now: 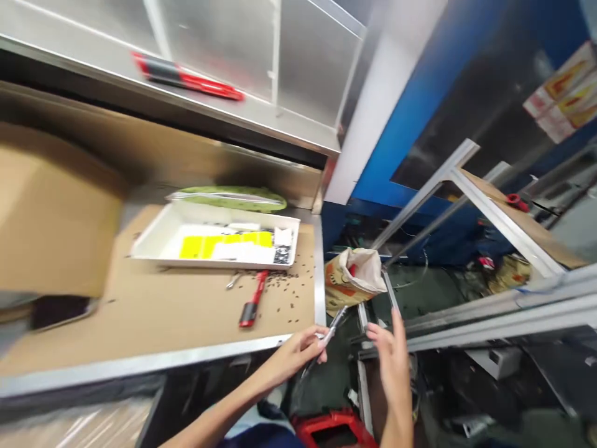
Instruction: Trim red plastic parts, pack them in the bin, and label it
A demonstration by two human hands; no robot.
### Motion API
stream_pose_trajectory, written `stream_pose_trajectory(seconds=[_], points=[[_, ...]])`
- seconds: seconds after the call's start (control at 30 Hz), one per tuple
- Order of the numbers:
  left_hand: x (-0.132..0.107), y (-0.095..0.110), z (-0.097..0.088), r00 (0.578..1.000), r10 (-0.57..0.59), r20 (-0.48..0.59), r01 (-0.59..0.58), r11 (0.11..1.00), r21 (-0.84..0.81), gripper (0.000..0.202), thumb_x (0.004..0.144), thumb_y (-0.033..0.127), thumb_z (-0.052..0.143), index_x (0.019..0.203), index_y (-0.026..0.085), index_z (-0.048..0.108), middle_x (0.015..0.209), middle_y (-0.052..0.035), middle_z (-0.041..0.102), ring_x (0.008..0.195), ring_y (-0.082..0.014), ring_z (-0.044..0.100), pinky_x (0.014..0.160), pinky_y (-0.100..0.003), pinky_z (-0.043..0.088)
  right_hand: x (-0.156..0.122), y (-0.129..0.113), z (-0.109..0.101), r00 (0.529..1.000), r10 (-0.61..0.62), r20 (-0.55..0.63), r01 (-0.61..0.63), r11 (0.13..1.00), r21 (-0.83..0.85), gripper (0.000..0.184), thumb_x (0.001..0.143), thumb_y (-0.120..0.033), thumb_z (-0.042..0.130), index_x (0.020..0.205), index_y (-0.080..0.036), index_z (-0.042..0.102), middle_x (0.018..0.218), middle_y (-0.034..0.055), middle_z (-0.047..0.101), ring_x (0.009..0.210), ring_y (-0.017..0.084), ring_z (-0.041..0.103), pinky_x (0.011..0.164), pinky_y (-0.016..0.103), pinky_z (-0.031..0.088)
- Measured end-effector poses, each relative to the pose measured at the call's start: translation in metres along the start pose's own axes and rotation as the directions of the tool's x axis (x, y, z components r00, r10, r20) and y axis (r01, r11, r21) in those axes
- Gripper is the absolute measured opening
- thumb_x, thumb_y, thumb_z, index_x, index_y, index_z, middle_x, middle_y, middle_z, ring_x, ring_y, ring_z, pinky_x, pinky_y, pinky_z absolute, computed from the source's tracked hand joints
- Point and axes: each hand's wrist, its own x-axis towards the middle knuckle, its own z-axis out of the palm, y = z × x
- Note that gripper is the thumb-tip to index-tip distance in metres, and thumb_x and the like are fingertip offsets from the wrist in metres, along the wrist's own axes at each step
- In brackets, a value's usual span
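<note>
Jutting beyond the left hand (302,350), a seemingly metal rod (337,320).

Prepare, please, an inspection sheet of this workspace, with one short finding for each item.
Surface: brown board with scattered dark bits.
Job's things: blurred metal piece; open bag near it.
Clutter: white tray, wrench, red-black tool, green pouch.
Fingers: left fingers around the metal piece; right fingers spread, nothing seen held.
Cables: blue strand by metal frame, perhaps cable; too blurred to confirm.
Surroundings: metal frame right, cardboard box left, blue panel behind.
</note>
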Motion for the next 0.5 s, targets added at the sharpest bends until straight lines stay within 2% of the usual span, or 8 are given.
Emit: stream_pose_trajectory(seconds=[0.03, 0.07, 0.13, 0.2, 0.3, 0.43, 0.5], points=[[-0.007, 0.001, 0.002, 1.000, 0.012, -0.017, -0.012, 0.999, -0.035, 0.074, 0.073, 0.082, 0.065, 0.110, 0.018, 0.061, 0.074, 0.0004, 0.065, 0.074, -0.0166, 0.055, 0.075, -0.029, 0.039, 0.007, -0.003, 0.038, 0.991, 0.002, 0.133, -0.009, 0.998, 0.056, 0.086, 0.088, -0.061, 0.062, 0.157, -0.020, 0.031, 0.106, 0.0127, 0.075, 0.092, 0.027, 0.073, 0.089, 0.044, 0.056], [-0.015, 0.002, 0.003, 0.999, 0.016, -0.036, -0.019, 0.997, -0.073, 0.072, 0.073, 0.080, 0.067, 0.109, 0.018, 0.062, 0.073, 0.0007, 0.065, 0.072, -0.0162, 0.055, 0.073, -0.029, 0.038, 0.010, -0.007, 0.068, 0.978, -0.016, 0.207, -0.003, 0.996, 0.091, 0.082, 0.090, -0.057, 0.062, 0.156, -0.018, 0.033, 0.099, 0.0098, 0.075, 0.087, 0.023, 0.072, 0.085, 0.039, 0.057], [-0.030, 0.004, 0.002, 0.996, 0.013, -0.089, -0.026, 0.987, -0.156, 0.069, 0.072, 0.076, 0.071, 0.108, 0.017, 0.064, 0.072, 0.0008, 0.066, 0.070, -0.0156, 0.054, 0.071, -0.029, 0.036, 0.008, -0.016, 0.105, 0.952, -0.062, 0.299, 0.023, 0.991, 0.133, 0.076, 0.090, -0.050, 0.064, 0.152, -0.015, 0.038, 0.087, 0.0036, 0.072, 0.078, 0.019, 0.069, 0.077, 0.031, 0.055], [-0.044, 0.005, 0.000, 0.987, 0.013, -0.158, -0.050, 0.972, -0.231, 0.068, 0.071, 0.072, 0.075, 0.108, 0.016, 0.065, 0.072, 0.0002, 0.068, 0.070, -0.0153, 0.054, 0.071, -0.029, 0.035, 0.004, -0.023, 0.122, 0.923, -0.095, 0.374, 0.039, 0.987, 0.154, 0.071, 0.089, -0.046, 0.067, 0.147, -0.014, 0.043, 0.078, -0.0009, 0.066, 0.072, 0.016, 0.065, 0.071, 0.027, 0.053], [-0.062, 0.001, -0.005, 0.963, 0.018, -0.268, -0.096, 0.955, -0.279, 0.065, 0.072, 0.069, 0.076, 0.108, 0.015, 0.066, 0.074, -0.0005, 0.069, 0.071, -0.0154, 0.055, 0.072, -0.028, 0.034, 0.000, -0.028, 0.134, 0.873, -0.102, 0.476, 0.026, 0.986, 0.163, 0.068, 0.087, -0.048, 0.068, 0.142, -0.014, 0.048, 0.075, -0.0030, 0.061, 0.072, 0.016, 0.063, 0.069, 0.026, 0.051], [-0.083, -0.006, -0.010, 0.932, 0.020, -0.361, -0.129, 0.951, -0.281, 0.065, 0.073, 0.068, 0.074, 0.110, 0.015, 0.066, 0.074, -0.0014, 0.069, 0.071, -0.0151, 0.056, 0.069, -0.027, 0.034, -0.011, -0.025, 0.155, 0.836, -0.093, 0.540, -0.001, 0.985, 0.171, 0.075, 0.084, -0.051, 0.072, 0.145, -0.015, 0.046, 0.075, -0.0030, 0.060, 0.071, 0.016, 0.061, 0.064, 0.026, 0.050], [-0.093, -0.011, -0.012, 0.922, 0.030, -0.386, -0.143, 0.953, -0.266, 0.065, 0.074, 0.068, 0.073, 0.108, 0.013, 0.067, 0.074, -0.0021, 0.069, 0.068, -0.0144, 0.055, 0.069, -0.026, 0.034, -0.020, -0.019, 0.167, 0.817, -0.057, 0.574, -0.056, 0.983, 0.176, 0.081, 0.082, -0.052, 0.075, 0.148, -0.016, 0.043, 0.074, -0.0029, 0.061, 0.065, 0.016, 0.060, 0.060, 0.026, 0.051]])
